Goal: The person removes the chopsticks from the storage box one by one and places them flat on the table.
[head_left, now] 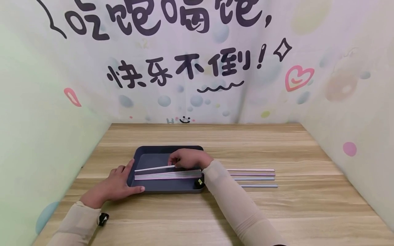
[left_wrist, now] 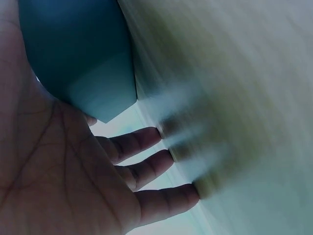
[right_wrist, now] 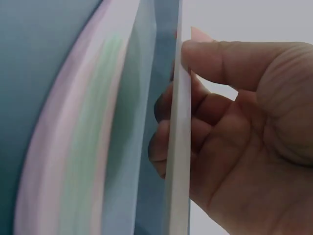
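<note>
A dark blue-grey tray [head_left: 172, 187] lies on the table. Against its left side rests my left hand [head_left: 115, 184], fingers stretched along the outside and thumb over the front left corner; the left wrist view shows the tray's corner [left_wrist: 83, 63] by the palm. Over the tray, my right hand [head_left: 191, 158] pinches a white chopstick [head_left: 154, 168] between thumb and fingers, also clear in the right wrist view as a pale chopstick [right_wrist: 179, 127]. Several pastel chopsticks [head_left: 167, 175] lie side by side in the tray, just nearer than the held one; the right forearm partly covers their right ends.
Right of the tray, several chopsticks [head_left: 252, 174] lie spaced apart on the wooden table [head_left: 301, 205], their left ends hidden behind the right sleeve [head_left: 237, 205]. A printed cloth wall [head_left: 172, 102] stands along the table's back, with walls at both sides.
</note>
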{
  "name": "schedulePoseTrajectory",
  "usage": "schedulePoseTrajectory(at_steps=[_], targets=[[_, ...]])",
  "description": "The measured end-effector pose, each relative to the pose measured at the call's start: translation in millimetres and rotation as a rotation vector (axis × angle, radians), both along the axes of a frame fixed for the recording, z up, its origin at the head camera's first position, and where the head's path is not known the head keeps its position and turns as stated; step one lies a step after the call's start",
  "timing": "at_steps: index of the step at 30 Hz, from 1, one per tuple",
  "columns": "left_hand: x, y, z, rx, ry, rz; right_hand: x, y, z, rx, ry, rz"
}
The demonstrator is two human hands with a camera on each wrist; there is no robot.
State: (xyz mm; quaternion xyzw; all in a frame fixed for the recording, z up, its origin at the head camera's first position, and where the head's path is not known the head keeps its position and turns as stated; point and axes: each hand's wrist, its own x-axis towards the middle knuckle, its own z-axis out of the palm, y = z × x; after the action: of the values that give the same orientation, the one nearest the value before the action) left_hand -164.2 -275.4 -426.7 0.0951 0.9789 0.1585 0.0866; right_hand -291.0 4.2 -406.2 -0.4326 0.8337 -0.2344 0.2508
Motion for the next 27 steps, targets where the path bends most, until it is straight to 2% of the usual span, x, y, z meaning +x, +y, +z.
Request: schedulePoseTrajectory(at_steps=[6, 17, 27], targets=[[-1.1, -0.6, 0.0, 0.0, -0.023, 0.005, -0.3, 1.6, 5.7, -0.002, -0.025, -0.003], [-1.0, 0.4, 1.6, -0.008, -0.04, 0.024, 5.3, 13.0, 26.5, -0.006, -0.017, -0.004], [1.0, -1.4, 2.1, 0.003, -0.012, 0.007, 3.7, 36.4, 24.9, 0.003, 0.008, -0.03]])
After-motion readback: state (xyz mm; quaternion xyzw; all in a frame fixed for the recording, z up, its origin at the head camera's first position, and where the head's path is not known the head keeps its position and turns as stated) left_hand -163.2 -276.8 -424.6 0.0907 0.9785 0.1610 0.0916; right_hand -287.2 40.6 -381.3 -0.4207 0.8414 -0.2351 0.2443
